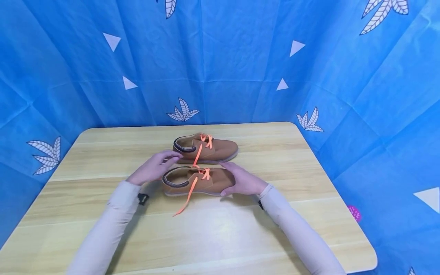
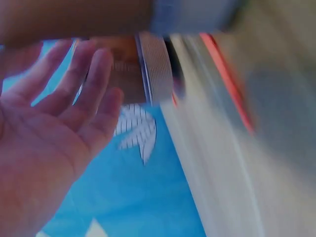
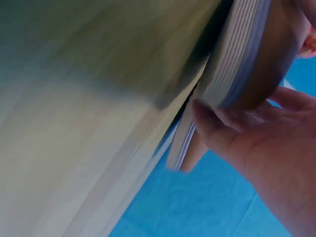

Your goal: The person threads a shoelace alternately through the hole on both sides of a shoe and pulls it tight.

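Note:
Two brown lace-up shoes with orange laces lie side by side on the table, toes to the right. My right hand grips the toe of the near shoe, thumb on the near side and fingers on the far side. In the right wrist view the thumb lies against the pale ridged sole. Beside the heels is my left hand, fingers loosely extended and holding nothing, its fingertips close to the heel of the far shoe. A loose orange lace trails from the near shoe onto the wood.
The pale wooden table has rounded corners. Blue cloth with white leaves and triangles hangs behind it and along both sides. A pink round spot shows on the cloth by the right edge.

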The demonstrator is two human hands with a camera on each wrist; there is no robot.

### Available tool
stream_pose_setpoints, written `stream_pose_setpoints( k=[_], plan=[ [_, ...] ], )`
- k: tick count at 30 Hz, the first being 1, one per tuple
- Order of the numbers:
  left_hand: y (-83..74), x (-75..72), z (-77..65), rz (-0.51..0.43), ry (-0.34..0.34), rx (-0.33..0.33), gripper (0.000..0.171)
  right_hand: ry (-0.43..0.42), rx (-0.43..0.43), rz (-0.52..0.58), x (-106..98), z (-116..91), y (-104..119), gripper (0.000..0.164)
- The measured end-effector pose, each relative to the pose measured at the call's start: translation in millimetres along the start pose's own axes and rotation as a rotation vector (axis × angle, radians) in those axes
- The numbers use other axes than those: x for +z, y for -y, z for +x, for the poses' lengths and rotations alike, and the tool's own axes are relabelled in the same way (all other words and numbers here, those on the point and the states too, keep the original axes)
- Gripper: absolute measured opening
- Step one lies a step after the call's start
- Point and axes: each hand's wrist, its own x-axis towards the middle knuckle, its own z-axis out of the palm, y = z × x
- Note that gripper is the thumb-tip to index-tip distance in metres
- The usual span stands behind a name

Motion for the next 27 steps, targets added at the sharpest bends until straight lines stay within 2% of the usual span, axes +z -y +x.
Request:
stream_pose_setpoints(
  k=[3,6,8,11,14,16,20,27],
  plan=[
    [9.5,-9.7,-34.4,0.009,-0.050,-0.016,0.038,-0.032,0.008,0.003,-4,-9,-6,0.106],
    [14.7,-8.1,-57.7,0.080,-0.007,-0.007,0.047,-0.068,0.040,-0.001,-8,-17,-12,0.098],
    [14.7,-0.1,-63.3,0.125,0.027,0.006,0.054,-0.088,0.066,0.023,-10,-22,-14,0.092],
    [13.0,14.4,-62.0,0.145,0.018,0.011,0.063,-0.101,0.094,0.069,-11,-25,-14,0.088],
    [13.6,24.1,-58.3,0.132,-0.013,-0.003,0.060,-0.097,0.117,0.113,-12,-25,-15,0.086],
    [14.3,27.3,-54.4,0.122,-0.009,-0.004,0.057,-0.101,0.138,0.147,-13,-26,-17,0.084],
    [15.3,25.8,-47.6,0.104,0.011,0.006,0.051,-0.115,0.166,0.180,-17,-24,-22,0.081],
    [22.2,20.6,-37.6,0.078,0.009,0.001,0.048,-0.102,0.154,0.180,-23,-10,-26,0.081]
  ],
)
